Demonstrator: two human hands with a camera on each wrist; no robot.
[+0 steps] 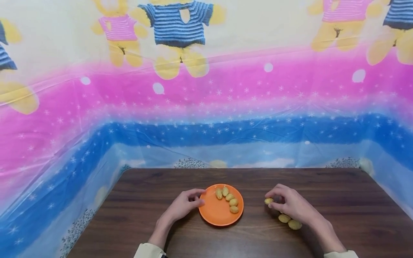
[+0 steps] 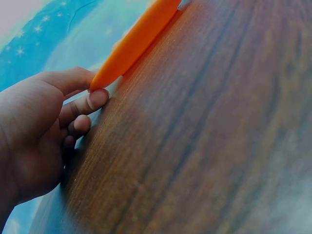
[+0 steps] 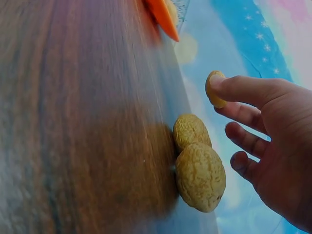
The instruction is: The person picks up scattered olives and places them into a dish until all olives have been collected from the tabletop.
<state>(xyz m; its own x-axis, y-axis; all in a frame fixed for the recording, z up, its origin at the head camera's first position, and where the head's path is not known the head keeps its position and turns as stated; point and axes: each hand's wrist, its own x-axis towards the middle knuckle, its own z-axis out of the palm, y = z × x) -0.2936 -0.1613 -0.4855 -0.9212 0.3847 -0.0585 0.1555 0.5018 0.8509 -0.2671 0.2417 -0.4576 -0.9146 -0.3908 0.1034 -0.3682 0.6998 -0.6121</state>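
An orange plate (image 1: 213, 214) lies on the table, several walnuts (image 1: 233, 202) curving along its far and right side. My left hand (image 1: 182, 206) pinches the plate's left rim between thumb and fingers; in the left wrist view that rim (image 2: 127, 54) sits between them. To the right of the plate, my right hand (image 1: 295, 204) holds one walnut (image 1: 268, 201) between thumb and forefinger, raised off the table in the right wrist view. Below that hand, two wrinkled tan walnuts (image 3: 201, 176) lie side by side on the wood.
The dark wooden table (image 1: 155, 236) reaches back to a printed cloth (image 1: 200, 132) hung round its far and side edges. Bare wood separates the plate from the right hand.
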